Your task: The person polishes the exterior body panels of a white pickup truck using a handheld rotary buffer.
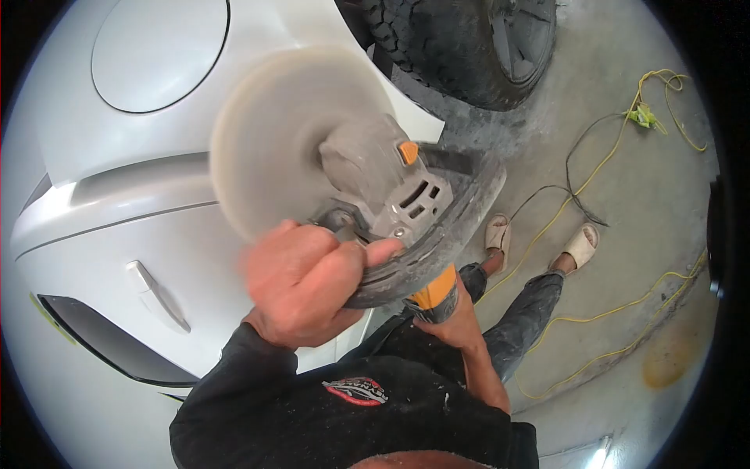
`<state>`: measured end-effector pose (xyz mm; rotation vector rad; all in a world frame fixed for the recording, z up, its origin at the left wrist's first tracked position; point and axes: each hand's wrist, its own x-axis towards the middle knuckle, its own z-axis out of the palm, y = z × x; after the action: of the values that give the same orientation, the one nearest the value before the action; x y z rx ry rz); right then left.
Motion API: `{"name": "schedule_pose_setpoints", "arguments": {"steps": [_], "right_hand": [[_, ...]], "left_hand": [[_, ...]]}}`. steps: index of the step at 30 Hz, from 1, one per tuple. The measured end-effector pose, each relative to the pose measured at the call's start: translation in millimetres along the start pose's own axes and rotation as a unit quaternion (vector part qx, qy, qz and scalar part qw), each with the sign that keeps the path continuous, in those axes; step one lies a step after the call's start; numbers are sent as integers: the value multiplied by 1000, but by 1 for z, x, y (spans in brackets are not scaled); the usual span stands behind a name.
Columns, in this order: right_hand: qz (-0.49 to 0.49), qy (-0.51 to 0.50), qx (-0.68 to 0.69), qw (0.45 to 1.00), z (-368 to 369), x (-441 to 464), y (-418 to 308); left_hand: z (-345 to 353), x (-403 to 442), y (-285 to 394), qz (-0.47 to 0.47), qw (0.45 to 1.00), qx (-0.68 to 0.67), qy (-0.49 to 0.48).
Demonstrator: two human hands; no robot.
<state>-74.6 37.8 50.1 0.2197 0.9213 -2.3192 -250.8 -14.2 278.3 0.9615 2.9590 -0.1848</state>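
A dusty grey and orange rotary polisher (367, 164) is tilted up in front of my body. Its round pale pad (266, 141) is blurred, as if spinning, and lies over the white car panel; whether it touches the paint I cannot tell. My left hand (308, 285) is closed around the front end of the polisher's dark curved loop handle (461, 227), a finger stretched along it. My right hand (461, 316) is wrapped about the orange and black rear body, its fingers partly hidden beneath the tool.
The white car (74, 223) fills the left side, with a fuel flap (160, 51), a door handle (156, 295) and a large tyre (441, 51) at the top. Yellow cord (601, 316) and a black cable (569, 160) trail across the concrete floor (617, 258) near my sandalled feet.
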Motion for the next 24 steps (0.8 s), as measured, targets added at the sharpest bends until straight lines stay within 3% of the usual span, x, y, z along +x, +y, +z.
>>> {"name": "schedule_pose_setpoints", "arguments": {"steps": [3, 9, 15, 24], "right_hand": [[15, 18, 0, 1000, -2, -16, 42], [47, 11, -54, 997, -3, -24, -9], [-6, -3, -101, 995, 7, -4, -101], [-62, 27, -114, 991, 17, 0, -207]], "left_hand": [[17, -22, -7, 3, 998, -50, -25], [-12, -11, -14, 0, 998, -59, -5], [-76, 18, -22, -69, 982, -70, 162], [-119, 87, -35, -18, 948, -47, 314]]}}
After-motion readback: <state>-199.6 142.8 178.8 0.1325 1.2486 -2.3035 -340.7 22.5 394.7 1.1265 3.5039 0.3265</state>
